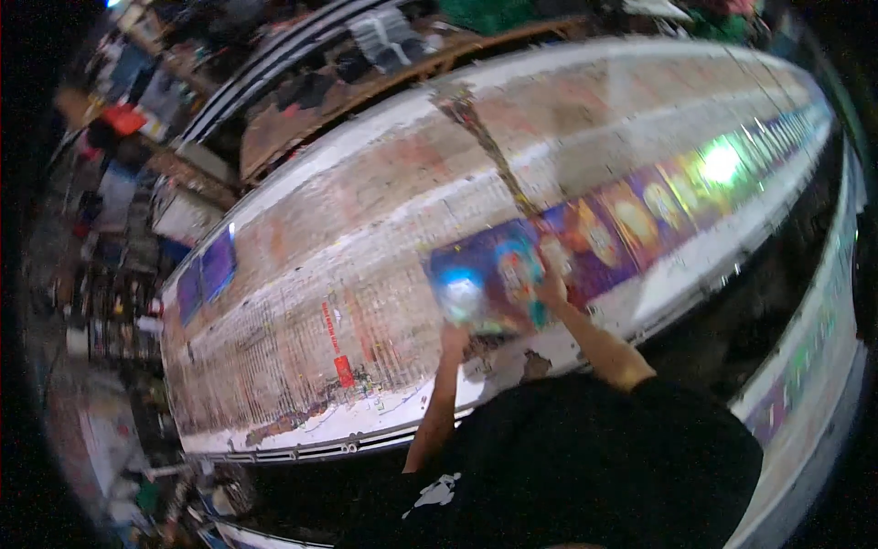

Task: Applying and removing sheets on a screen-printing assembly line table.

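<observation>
While our left hand (455,337) and right hand (551,289) press flat on the shiny blue sheet (485,279) mid-frame, we next must line it up on the long table (366,210).

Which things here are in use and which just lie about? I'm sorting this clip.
In use: left hand and right hand on the glossy purple printed sheet; row of printed sheets; long paint-stained table.
Lying about: red label; purple sheet at the left end; shelf clutter.

Two hands: left hand (455,339), right hand (551,289); one printing table (366,274); one glossy printed sheet (489,279).
</observation>
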Available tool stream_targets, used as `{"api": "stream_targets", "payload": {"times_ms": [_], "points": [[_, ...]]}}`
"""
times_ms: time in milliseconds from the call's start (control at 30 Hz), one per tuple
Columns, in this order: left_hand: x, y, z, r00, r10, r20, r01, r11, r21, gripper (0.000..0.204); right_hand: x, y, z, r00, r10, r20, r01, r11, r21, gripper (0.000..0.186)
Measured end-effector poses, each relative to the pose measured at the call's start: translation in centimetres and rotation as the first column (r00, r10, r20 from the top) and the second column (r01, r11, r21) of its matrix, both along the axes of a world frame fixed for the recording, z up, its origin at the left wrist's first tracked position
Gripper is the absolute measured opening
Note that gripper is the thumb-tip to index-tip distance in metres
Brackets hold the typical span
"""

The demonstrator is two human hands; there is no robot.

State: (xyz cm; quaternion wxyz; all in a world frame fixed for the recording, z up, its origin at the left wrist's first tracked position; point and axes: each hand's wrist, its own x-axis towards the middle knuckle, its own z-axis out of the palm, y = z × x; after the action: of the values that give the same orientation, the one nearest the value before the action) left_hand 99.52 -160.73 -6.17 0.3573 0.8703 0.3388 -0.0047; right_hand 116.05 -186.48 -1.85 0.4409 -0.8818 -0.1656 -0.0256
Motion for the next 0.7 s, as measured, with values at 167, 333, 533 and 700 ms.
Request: {"api": "stream_targets", "payload": {"times_ms": [167, 333, 533, 700], "points": [[10.1, -7.6, 25.3, 0.854, -0.321, 0.409, 0.415, 0.895, -0.164, 0.027, 3.9, -1.1, -0.7, 0.857, -0.093, -0.507, -0.021, 0.976, -0.215, 0.046], [15.3, -13.0, 38.2, 0.798, -0.414, 0.438, 0.531, 0.827, -0.185, 0.033, 3.3, -2.7, 6.6, 0.716, 0.586, -0.379, -0.066, 0.597, 0.799, 0.046], [18.1, -19.3, 40.1, 0.767, -0.362, 0.529, 0.566, 0.770, -0.295, 0.034, 11.6, -17.5, 7.8, 0.946, 0.229, -0.228, 0.041, 0.615, 0.788, 0.025], [15.1, -20.6, 23.3, 0.874, -0.323, 0.362, 0.368, 0.928, -0.060, 0.034, 13.4, -21.7, 9.3, 0.987, -0.051, -0.151, 0.133, 0.791, 0.597, 0.008]]}}
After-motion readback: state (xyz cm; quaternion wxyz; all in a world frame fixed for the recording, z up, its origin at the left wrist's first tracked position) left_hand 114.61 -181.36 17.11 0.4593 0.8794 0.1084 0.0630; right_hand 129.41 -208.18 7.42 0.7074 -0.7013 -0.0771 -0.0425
